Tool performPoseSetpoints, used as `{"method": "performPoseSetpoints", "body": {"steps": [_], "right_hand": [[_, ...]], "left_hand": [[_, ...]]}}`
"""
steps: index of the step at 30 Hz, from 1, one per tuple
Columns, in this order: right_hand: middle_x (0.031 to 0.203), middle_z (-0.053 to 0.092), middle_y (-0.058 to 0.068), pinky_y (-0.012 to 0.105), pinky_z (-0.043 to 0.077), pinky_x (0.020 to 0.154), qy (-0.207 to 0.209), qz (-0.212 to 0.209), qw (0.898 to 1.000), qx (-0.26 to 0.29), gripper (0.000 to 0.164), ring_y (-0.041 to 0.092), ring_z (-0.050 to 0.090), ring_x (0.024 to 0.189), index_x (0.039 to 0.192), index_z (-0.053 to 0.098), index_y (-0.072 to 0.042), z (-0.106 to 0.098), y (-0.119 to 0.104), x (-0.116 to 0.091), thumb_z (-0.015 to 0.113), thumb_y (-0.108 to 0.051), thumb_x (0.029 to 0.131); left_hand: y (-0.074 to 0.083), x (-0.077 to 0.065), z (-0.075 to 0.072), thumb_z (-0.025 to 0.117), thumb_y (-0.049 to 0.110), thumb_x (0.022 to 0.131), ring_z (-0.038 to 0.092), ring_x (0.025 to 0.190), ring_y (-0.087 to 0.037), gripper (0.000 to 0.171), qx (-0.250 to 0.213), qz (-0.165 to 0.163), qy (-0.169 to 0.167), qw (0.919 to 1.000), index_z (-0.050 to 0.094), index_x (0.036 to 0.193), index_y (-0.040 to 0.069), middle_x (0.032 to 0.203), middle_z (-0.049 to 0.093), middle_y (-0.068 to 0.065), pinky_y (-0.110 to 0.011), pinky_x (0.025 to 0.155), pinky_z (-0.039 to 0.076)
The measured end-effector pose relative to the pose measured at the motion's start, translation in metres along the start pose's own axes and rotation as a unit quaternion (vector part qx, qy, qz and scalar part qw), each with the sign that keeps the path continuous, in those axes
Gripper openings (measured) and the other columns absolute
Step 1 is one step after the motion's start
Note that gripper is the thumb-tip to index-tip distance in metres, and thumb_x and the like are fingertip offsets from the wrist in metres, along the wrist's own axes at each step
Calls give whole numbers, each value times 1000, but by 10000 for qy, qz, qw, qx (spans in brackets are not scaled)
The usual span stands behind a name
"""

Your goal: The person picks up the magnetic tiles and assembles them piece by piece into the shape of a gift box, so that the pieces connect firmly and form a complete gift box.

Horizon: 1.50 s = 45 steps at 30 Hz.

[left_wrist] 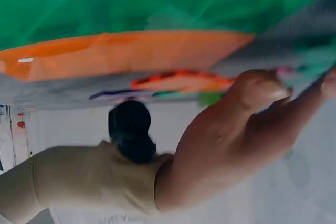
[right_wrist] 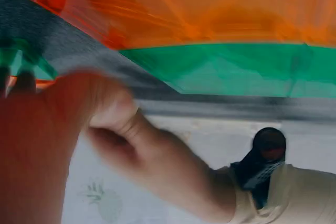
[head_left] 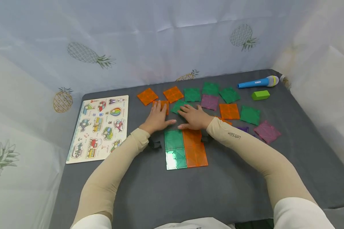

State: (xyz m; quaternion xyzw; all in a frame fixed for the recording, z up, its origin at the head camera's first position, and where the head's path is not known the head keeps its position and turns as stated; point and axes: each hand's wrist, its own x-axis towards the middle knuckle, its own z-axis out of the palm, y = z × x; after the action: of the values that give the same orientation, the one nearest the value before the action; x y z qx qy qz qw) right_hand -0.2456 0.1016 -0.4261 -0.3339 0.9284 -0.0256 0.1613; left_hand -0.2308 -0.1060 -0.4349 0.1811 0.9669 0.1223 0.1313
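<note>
Head view, tile panel (head_left: 186, 149): two green squares beside two orange, flat on the surface (head_left: 149, 197), just nearer than the left grip (head_left: 157, 119) and right grip (head_left: 197, 118).
Picture board (head_left: 100, 127): left of the left grip.
Left grip: fingers straight and apart, tips over an orange tile (head_left: 167, 106); contact unclear.
Right grip: fingers outstretched, thumb apart, tips at a green tile (head_left: 177, 105); contact unclear.
Scattered tiles (head_left: 229, 111): beyond both grips and rightward.
Green block (head_left: 260, 95), blue microphone (head_left: 255, 83): farther, right of the right grip.
Pineapple curtain (head_left: 160, 47): behind everything.
</note>
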Motion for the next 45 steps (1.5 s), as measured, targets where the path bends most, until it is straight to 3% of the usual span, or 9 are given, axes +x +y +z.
{"method": "performPoseSetpoints", "body": {"steps": [4,12,18,23,26,30,35,39,45], "right_hand": [[156,17,9,70,14,106,-544,11,9985,51,82,29,14,145,148,26,-13,4,11,-15,41,-65,86],[153,26,14,65,21,107,-73,-935,9946,443,90,34,23,141,144,34,-5,24,7,-76,62,-59,77],[151,31,12,56,24,110,264,-1134,9925,379,91,32,27,140,142,39,-5,39,1,-80,66,-57,72],[144,42,12,56,28,108,392,-1162,9918,364,73,32,34,136,136,48,-8,30,7,-68,64,-52,80],[142,44,13,59,29,106,502,-844,9944,398,63,34,35,135,135,51,-10,13,18,-45,59,-49,86],[151,29,15,63,23,107,401,158,9985,343,70,34,24,140,143,37,-10,-9,39,-1,51,-52,90],[157,5,14,68,10,108,-671,912,9930,347,90,33,6,145,151,14,-12,-10,49,32,45,-66,85],[157,3,14,69,7,108,-798,774,9933,307,95,32,6,145,151,12,-12,-4,33,27,45,-69,82],[156,11,15,71,11,105,-363,246,9990,-26,96,34,14,144,149,22,-10,7,3,-19,53,-67,79]], "left_hand": [[11,-6,18,44,65,86,-5,143,-39,94,-129,-2,-556,9984,10,150,4,155,-4,-24,-51,117,10],[43,-61,39,55,63,81,2,144,-38,98,256,770,-497,9955,17,148,3,155,0,-23,-51,109,32],[51,-71,43,58,57,83,5,143,-40,94,192,823,-544,9949,16,149,5,155,1,-23,-53,106,35],[50,-56,32,58,53,85,17,139,-41,87,163,892,-482,9947,23,148,4,154,11,-23,-53,106,34],[43,-23,17,57,51,87,21,138,-39,84,296,790,-237,9962,24,147,3,153,14,-23,-51,110,30],[29,37,-5,52,52,89,8,144,-36,84,406,391,92,9984,17,149,5,156,5,-20,-48,116,18],[11,78,-9,40,62,90,-5,145,-32,88,526,-21,-455,9976,8,151,7,157,-6,-16,-48,118,9],[1,66,-3,37,65,89,1,145,-32,90,684,57,-801,9944,11,150,4,157,-1,-17,-46,118,11],[2,8,2,46,63,86,10,145,-31,88,491,906,-692,9923,24,147,3,156,10,-16,-43,117,17]]}}
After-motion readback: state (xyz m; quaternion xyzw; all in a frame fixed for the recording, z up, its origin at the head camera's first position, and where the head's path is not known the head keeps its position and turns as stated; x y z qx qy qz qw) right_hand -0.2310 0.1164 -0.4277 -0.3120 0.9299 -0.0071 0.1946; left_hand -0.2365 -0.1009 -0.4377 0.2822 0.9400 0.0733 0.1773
